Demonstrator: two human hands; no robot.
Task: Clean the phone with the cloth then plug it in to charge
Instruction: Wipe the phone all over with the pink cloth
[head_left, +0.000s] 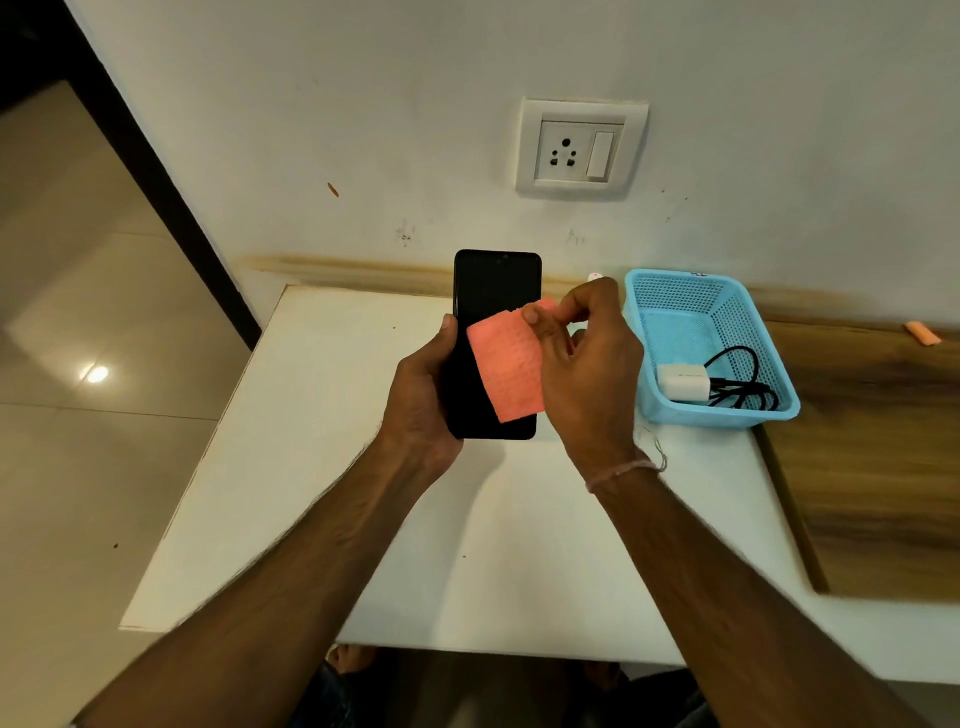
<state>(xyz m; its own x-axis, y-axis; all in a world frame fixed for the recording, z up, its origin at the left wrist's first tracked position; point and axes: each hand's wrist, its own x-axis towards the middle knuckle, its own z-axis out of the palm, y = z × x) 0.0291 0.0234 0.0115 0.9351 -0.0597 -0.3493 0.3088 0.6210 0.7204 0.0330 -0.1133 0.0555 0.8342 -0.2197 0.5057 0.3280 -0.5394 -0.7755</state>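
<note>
1. Nearest: left hand (423, 395) wraps the phone (493, 291) from its left edge, screen up, held above the white table (311, 467). Phone's rigid, slick glass, probably droppable, so gripping the side edges looks right.
2. Over the phone's right half, right hand (582, 364) pinches the pink cloth (506, 364) by its top corner. Soft, floppy, weighs nothing; bunching it would likely wipe better.
3. Right of the phone: blue basket (644, 322) holding a white charger (683, 382) and coiled black cable (743, 384).
4. Beyond the phone, on the wall: the socket (566, 153), nothing plugged in.
</note>
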